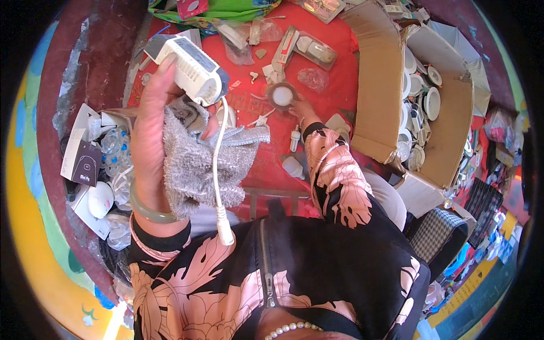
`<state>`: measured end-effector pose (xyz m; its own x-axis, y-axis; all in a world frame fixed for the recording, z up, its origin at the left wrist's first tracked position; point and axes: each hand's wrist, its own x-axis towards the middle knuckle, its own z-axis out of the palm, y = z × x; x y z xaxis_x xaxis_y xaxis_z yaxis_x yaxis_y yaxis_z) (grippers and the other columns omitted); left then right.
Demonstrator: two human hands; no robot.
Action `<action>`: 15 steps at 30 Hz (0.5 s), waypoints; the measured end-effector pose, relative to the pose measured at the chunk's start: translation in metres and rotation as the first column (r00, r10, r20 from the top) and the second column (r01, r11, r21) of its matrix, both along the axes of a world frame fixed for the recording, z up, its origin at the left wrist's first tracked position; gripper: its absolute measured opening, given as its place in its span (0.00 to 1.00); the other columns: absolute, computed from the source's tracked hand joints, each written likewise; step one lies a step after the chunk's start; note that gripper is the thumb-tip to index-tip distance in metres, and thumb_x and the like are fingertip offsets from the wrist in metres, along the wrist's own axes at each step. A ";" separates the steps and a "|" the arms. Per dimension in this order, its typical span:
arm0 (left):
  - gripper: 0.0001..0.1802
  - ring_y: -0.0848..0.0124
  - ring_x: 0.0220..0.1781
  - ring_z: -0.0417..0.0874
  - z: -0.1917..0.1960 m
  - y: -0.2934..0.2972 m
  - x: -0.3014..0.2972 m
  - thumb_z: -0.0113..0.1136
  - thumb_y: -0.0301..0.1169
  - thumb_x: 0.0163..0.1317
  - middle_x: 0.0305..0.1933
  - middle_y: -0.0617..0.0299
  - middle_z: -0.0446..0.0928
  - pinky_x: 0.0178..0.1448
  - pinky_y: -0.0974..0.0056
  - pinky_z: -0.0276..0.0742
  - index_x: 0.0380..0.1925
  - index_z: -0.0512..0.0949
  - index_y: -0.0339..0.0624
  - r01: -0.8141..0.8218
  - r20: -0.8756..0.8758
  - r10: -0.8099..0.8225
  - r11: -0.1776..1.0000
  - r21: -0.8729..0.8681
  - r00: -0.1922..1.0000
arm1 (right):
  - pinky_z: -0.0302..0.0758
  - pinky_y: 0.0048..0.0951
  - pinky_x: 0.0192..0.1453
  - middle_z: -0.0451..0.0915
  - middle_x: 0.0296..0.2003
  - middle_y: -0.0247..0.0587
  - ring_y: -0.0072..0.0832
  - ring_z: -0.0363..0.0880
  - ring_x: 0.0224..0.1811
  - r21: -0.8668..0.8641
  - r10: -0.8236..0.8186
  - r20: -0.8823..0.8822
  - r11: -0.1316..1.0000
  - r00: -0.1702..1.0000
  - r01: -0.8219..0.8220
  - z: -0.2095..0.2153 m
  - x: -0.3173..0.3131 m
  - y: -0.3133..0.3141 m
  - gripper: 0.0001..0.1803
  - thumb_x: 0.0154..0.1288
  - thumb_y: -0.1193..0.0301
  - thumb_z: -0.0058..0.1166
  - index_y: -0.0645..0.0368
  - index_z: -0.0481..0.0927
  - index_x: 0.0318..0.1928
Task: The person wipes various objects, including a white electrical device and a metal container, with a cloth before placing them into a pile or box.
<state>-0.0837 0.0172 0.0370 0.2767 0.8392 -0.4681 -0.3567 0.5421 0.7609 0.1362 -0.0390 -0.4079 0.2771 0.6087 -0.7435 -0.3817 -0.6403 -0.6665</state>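
My left hand (150, 122) is raised on the left, closed around a white LED driver box (195, 68) with dark grey ends. The same hand holds a crumpled grey cloth (198, 158) below the box. From the box a white cable (217, 164) hangs down in front of the cloth, ending in a white plug (225, 232). Farther off, my right hand (304, 109) grips the edge of a small round downlight (281, 96) with a grey rim and white centre, low over the red surface. Its fingers are partly hidden behind the light.
An open cardboard box (377, 85) full of round white lights stands on the right. Packaged parts (315, 51), small bulbs (293, 167) and plastic bags (235, 42) lie on the red cloth (334, 85). At left, a carton (85, 153) stands beside clear plastic pieces.
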 end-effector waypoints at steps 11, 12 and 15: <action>0.20 0.78 0.24 0.73 -0.006 0.004 -0.006 0.50 0.45 0.63 0.28 0.62 0.75 0.22 0.77 0.70 0.42 0.73 0.39 0.101 0.046 -0.110 0.980 0.171 0.993 | 0.72 0.37 0.50 0.76 0.48 0.46 0.40 0.74 0.51 -0.443 0.922 0.196 0.388 0.335 -0.808 -0.024 0.081 -0.064 0.28 0.45 0.58 0.63 0.56 0.76 0.48; 0.20 0.78 0.25 0.74 -0.005 0.002 -0.008 0.51 0.45 0.62 0.28 0.62 0.75 0.23 0.77 0.71 0.42 0.73 0.39 0.047 0.040 -0.054 0.986 0.160 0.998 | 0.71 0.38 0.53 0.77 0.47 0.47 0.41 0.74 0.51 -0.351 0.853 0.200 0.521 0.481 -0.778 -0.002 0.078 -0.071 0.29 0.45 0.56 0.62 0.55 0.77 0.49; 0.19 0.76 0.26 0.75 -0.001 0.003 0.006 0.52 0.43 0.62 0.31 0.61 0.76 0.25 0.76 0.74 0.42 0.73 0.39 -0.008 0.021 0.005 0.992 0.127 1.000 | 0.73 0.33 0.50 0.74 0.51 0.49 0.36 0.74 0.52 -0.549 0.934 0.289 0.340 0.208 -0.763 -0.015 0.069 -0.084 0.34 0.45 0.61 0.64 0.57 0.71 0.55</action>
